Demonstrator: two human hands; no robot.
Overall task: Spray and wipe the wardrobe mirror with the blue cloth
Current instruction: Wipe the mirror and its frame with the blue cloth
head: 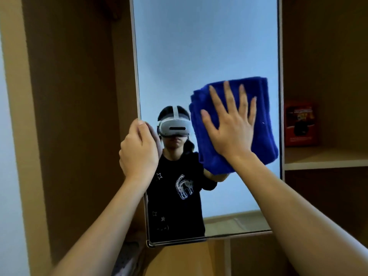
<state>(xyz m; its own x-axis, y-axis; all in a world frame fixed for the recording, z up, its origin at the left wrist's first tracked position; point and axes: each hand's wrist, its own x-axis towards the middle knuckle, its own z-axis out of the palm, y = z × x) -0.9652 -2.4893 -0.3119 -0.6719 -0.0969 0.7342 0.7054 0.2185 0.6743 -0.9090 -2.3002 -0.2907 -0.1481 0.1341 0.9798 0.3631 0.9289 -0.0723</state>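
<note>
Left hand (139, 154): curled round the mirror's left edge, thumb on the front, steadying the panel.
Right hand (232, 126): fingers spread flat, pressing the folded blue cloth (262, 124) against the glass.
Cloth position: right half of the wardrobe mirror (199, 46), about mid-height, close to the right frame.
Progress: wiping in hand; judged partway at most, 1 patch covered, upper glass and lower-left glass not yet reached.
Spray step: cannot tell whether done; no droplets or streaks legible on the glass.
Spray bottle: not in view.
Hidden: glass beneath cloth; mirror top cut off by the frame.
Far right shelf: red box (300, 123), print too blurred to read.
</note>
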